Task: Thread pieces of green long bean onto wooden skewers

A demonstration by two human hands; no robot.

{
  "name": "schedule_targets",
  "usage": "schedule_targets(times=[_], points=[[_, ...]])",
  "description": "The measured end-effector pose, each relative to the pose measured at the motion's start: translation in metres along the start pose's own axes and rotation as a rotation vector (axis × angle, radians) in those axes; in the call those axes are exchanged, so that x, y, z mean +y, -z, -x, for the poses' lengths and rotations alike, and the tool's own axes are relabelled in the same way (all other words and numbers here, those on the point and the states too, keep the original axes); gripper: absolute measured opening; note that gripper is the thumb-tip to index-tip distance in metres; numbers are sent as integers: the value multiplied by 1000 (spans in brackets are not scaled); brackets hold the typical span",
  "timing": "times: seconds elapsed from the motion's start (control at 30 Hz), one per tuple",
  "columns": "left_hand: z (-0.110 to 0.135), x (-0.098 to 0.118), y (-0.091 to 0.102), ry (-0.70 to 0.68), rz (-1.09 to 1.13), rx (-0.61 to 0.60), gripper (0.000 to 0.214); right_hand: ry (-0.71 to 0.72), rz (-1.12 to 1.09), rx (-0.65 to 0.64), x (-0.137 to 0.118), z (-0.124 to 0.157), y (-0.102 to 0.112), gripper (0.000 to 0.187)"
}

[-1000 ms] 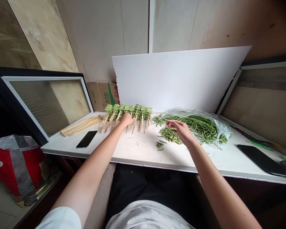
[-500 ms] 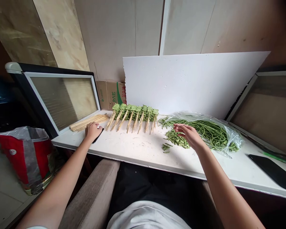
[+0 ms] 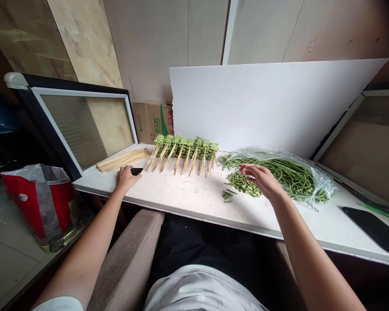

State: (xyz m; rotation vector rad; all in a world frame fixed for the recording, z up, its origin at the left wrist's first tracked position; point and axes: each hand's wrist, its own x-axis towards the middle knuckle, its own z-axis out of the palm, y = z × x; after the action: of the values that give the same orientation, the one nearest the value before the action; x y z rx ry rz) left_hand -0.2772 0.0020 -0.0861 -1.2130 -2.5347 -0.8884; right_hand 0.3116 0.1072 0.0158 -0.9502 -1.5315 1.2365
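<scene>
Cut long beans (image 3: 241,183) lie mid-way along the white counter (image 3: 181,198), just beside the open, empty right hand (image 3: 262,181); the left hand (image 3: 127,178), unclenched, rests against a black phone (image 3: 136,171).

Walls of beige, marble-patterned laminate panels (image 3: 168,47), a white foam board (image 3: 262,103) leaning against them behind a white-topped counter (image 3: 181,211). Black-framed, glass-lidded chest freezer (image 3: 84,129) at left, a second glass-lidded unit (image 3: 353,138) at right, green-lettered cardboard carton (image 3: 152,122) in the corner between. Pale tiled floor (image 3: 13,268); even, soft indoor light.
</scene>
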Motion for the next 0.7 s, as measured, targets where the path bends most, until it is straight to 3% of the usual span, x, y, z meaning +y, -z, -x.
schedule_targets(times=[0.1,0.23,0.43,0.7], points=[[6,-2,5,5,27,17,56,3,18,-6,1,0,2,38],[10,-13,16,-20,92,152,43,2,28,-3,1,-1,6,37],[10,-26,29,-192,255,149,75,5,11,13,2,-5,11,39],[14,-32,20,-201,224,121,80,13,21,34,-2,-1,12,41]])
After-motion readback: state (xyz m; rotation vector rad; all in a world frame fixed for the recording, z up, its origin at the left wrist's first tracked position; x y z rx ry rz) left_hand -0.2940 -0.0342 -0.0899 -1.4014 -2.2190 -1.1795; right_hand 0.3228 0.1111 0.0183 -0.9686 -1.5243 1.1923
